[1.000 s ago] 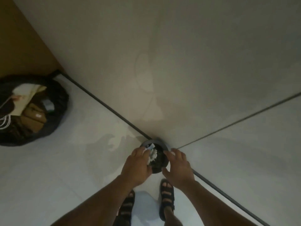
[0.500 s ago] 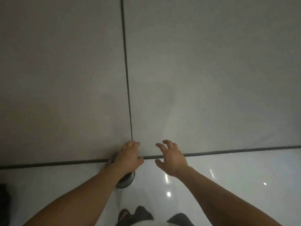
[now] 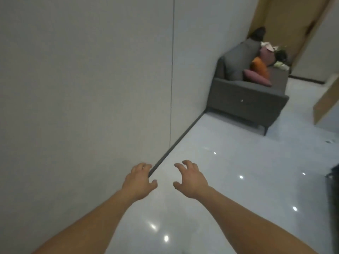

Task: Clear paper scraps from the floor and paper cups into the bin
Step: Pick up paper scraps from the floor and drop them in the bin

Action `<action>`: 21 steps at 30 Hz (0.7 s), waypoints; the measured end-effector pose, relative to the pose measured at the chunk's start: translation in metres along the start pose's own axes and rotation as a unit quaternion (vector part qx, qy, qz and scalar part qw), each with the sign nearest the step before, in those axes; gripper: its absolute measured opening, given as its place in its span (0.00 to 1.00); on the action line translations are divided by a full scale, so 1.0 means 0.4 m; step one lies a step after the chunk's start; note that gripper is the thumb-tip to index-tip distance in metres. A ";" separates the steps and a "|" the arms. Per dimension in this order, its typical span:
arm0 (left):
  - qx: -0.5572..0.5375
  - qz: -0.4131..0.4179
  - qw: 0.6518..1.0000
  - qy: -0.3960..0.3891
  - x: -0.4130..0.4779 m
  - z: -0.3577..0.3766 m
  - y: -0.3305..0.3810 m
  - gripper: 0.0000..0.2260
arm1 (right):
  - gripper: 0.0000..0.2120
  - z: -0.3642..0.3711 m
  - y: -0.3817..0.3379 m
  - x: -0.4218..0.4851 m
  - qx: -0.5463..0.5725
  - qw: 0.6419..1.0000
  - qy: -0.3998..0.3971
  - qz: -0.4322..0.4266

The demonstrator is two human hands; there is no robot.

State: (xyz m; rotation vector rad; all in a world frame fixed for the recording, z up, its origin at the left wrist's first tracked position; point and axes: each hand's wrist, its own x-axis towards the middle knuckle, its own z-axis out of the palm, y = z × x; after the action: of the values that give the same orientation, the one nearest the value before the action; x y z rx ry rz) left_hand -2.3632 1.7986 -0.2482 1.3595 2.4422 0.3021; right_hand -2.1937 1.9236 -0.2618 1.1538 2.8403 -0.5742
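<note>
Both my arms stretch forward over the glossy white floor. My left hand hovers beside the dark skirting line with its fingers loosely curled and nothing in it. My right hand is a short way to its right, fingers spread and bent, holding nothing. No bin, paper cup or paper scrap shows in this view.
A grey wall runs along the left with a dark skirting strip at its foot. A grey sofa with pink and orange cushions stands against the wall ahead. A wooden panel sits at the right; a dark object pokes in at the right edge.
The view has swung right from the wall and the small dark bin to the room with the sofa. My left hand has come off the bin, which is out of sight.
</note>
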 end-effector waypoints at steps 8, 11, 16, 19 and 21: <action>0.040 0.148 0.987 -0.046 0.282 0.064 0.386 0.30 | 0.33 -0.097 0.355 0.013 0.022 0.988 0.026 0.149; 0.055 0.191 0.978 -0.056 0.412 0.098 0.495 0.30 | 0.34 -0.130 0.465 0.067 0.030 0.980 0.034 0.192; 0.055 0.249 0.962 -0.095 0.642 0.143 0.664 0.29 | 0.33 -0.209 0.646 0.174 0.032 0.962 0.041 0.269; 0.064 0.280 0.950 -0.120 0.762 0.159 0.762 0.30 | 0.33 -0.253 0.748 0.227 0.051 0.946 0.052 0.315; 0.080 0.305 0.941 -0.127 0.847 0.168 0.832 0.29 | 0.33 -0.277 0.813 0.260 0.066 0.935 0.065 0.341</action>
State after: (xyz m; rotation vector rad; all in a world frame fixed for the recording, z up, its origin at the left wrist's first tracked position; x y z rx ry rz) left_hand -2.2432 2.2630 -0.2589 2.0663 1.8198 0.0579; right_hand -2.0359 2.2456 -0.2812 2.1175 2.2587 -0.6459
